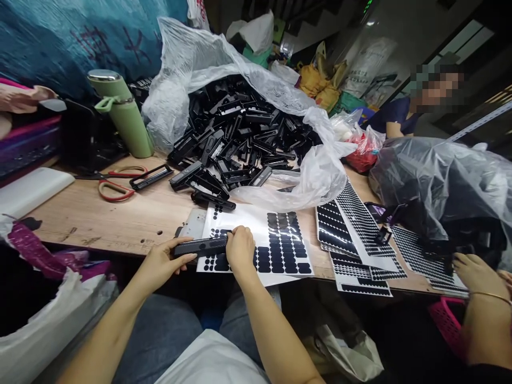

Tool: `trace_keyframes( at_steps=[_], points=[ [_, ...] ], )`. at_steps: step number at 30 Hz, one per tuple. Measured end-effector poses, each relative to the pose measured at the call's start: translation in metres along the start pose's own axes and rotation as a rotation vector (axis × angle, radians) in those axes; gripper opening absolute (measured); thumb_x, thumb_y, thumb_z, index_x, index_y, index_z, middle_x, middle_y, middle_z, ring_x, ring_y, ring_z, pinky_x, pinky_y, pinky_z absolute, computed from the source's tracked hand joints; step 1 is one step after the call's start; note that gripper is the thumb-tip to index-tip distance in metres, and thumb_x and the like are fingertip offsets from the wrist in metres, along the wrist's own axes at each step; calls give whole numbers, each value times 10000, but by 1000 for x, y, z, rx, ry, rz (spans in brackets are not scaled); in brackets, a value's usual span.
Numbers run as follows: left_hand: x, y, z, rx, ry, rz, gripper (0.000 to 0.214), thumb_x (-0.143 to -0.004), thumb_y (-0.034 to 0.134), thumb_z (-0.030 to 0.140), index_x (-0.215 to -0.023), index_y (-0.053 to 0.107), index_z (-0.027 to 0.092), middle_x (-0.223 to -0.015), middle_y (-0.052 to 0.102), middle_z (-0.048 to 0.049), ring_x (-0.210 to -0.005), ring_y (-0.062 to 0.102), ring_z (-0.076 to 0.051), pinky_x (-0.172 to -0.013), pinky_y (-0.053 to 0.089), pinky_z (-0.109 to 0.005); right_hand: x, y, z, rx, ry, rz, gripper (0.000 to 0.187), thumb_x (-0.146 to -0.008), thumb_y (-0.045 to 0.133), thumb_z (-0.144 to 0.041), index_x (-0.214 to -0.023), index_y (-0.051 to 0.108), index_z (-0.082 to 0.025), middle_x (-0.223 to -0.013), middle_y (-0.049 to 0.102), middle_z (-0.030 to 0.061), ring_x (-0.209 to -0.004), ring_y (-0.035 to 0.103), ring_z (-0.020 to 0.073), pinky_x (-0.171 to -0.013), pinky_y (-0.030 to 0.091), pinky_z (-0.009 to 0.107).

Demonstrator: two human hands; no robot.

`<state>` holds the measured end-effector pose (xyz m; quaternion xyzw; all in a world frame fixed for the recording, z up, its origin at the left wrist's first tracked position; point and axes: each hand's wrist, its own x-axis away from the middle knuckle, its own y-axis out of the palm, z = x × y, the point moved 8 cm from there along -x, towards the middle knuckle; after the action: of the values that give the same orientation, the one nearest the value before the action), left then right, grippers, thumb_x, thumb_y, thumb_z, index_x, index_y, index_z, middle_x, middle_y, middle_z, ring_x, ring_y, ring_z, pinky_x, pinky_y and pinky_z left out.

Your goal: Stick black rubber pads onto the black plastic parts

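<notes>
A long, narrow black plastic part (204, 246) with a round mark on its face is held level above the table's front edge. My left hand (163, 262) is closed around its left end, thumb below and fingers on top. At the other end, the bent fingers of my right hand (241, 246) are closed on the part; their tips are partly hidden. Beneath lies a white sheet of black stickers (250, 221), round ones on the left and rounded oblong ones on the right, with some gaps. Behind it, similar black parts (236, 133) fill an open clear plastic bag (320, 181).
Red-handled scissors (116, 190) and a green flask (128, 125) stand at the left on the wooden table (100, 224). More sticker sheets (360, 240) overlap at the right. A co-worker's hand (476, 272) works at the far right; another person (400, 114) is behind.
</notes>
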<state>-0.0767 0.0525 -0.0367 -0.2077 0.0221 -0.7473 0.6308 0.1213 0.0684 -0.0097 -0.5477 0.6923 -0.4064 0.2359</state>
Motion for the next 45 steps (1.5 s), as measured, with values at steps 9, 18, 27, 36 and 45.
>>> trace_keyframes(
  at_steps=[9, 18, 27, 36, 45],
  points=[
    [0, 1, -3, 5, -21, 3, 564, -667, 698, 367, -1158, 553, 129, -533, 603, 32, -487, 566, -137, -434, 464, -223, 7, 4, 23, -741, 101, -211, 167, -742, 541, -353, -744, 555, -186, -720, 554, 10, -671, 510, 145, -668, 408, 284],
    [2, 2, -6, 13, 34, 40, 543, -659, 702, 369, -1137, 579, 143, -562, 615, 25, -488, 564, -138, -429, 470, -224, 22, 16, 20, -814, 138, -266, 165, -696, 565, -346, -691, 558, -182, -673, 520, -11, -661, 467, 131, -672, 382, 271],
    [3, 2, -7, 16, 19, 47, 559, -655, 702, 386, -1143, 582, 140, -547, 611, 20, -484, 568, -148, -436, 472, -232, 21, 20, 25, -787, 130, -241, 181, -720, 551, -360, -731, 565, -181, -708, 543, 1, -686, 495, 144, -698, 409, 281],
    [4, 2, -10, 21, 22, 58, 553, -646, 708, 392, -1132, 596, 153, -563, 620, 15, -486, 573, -149, -436, 472, -235, 26, 18, 25, -684, 95, -171, 196, -765, 523, -377, -791, 571, -188, -745, 579, 8, -657, 512, 144, -649, 419, 276],
    [5, 2, -10, 21, 30, 55, 550, -658, 700, 387, -1144, 587, 156, -555, 611, 17, -495, 567, -148, -446, 475, -232, 29, 9, 18, -579, 66, -97, 165, -795, 487, -338, -783, 553, -187, -770, 593, 24, -663, 520, 154, -662, 412, 285]
  ],
)
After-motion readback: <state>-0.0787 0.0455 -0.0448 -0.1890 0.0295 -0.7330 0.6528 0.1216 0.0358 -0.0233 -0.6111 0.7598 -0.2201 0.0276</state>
